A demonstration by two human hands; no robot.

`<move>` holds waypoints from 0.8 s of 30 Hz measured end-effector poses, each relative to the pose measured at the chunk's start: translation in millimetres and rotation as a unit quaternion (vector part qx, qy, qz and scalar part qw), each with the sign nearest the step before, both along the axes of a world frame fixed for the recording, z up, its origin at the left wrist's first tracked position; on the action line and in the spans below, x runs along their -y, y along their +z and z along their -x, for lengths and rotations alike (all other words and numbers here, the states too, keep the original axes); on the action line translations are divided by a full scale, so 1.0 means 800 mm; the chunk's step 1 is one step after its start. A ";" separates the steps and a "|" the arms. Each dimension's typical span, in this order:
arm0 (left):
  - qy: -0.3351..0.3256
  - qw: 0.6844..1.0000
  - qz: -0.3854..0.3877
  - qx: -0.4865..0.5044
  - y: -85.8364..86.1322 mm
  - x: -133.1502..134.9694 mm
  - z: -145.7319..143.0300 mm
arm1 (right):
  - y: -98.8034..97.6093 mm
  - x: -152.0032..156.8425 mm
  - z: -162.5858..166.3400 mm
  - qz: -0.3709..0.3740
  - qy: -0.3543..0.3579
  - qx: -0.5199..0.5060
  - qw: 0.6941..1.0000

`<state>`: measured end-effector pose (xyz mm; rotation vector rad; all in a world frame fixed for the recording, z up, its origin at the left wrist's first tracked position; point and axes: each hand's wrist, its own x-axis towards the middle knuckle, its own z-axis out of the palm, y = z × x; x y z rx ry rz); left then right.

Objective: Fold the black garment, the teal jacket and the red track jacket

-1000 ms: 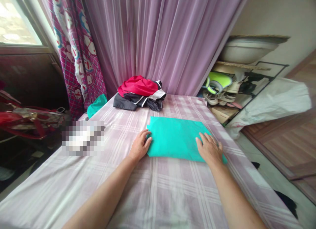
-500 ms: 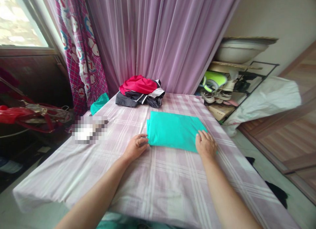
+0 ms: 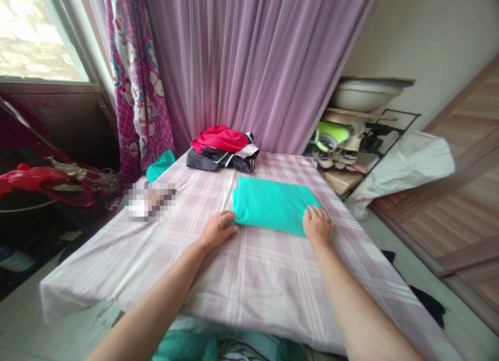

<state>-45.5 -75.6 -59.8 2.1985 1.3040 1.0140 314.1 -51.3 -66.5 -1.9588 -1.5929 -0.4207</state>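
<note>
A teal cloth (image 3: pixel 273 204), folded into a flat rectangle, lies on the checked tablecloth (image 3: pixel 268 283) in front of me. My right hand (image 3: pixel 318 225) rests flat on the cloth's near right corner, its fingers stretched out. At the near left corner, my left hand (image 3: pixel 218 228) sits on the table with fingers apart, its fingertips at the cloth's edge. Whether the left thumb or fingers press on the cloth I cannot tell. Neither hand grips anything.
A heap of red and black clothes (image 3: pixel 222 147) lies at the table's far end. Another teal cloth (image 3: pixel 160 166) hangs at the far left edge. To the left is a pixelated object (image 3: pixel 150 201). A shoe rack (image 3: pixel 343 148) and white sack (image 3: pixel 409 166) stand at right.
The camera view has shifted slightly. Both hands stay in nearly the same places at the folded cloth, which keeps its shape.
</note>
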 end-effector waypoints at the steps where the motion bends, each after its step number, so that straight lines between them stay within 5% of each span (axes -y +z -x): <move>1: -0.001 1.000 -0.007 -0.012 -0.001 0.001 0.001 | -0.001 -0.001 0.000 0.000 -0.001 -0.002 1.000; 10: -0.001 1.000 -0.002 -0.025 -0.010 -0.006 -0.004 | -0.006 -0.003 -0.003 -0.012 -0.001 0.008 1.000; 24: 0.018 0.999 0.011 -0.031 0.007 0.003 -0.006 | -0.005 -0.002 -0.001 -0.002 -0.013 0.022 1.000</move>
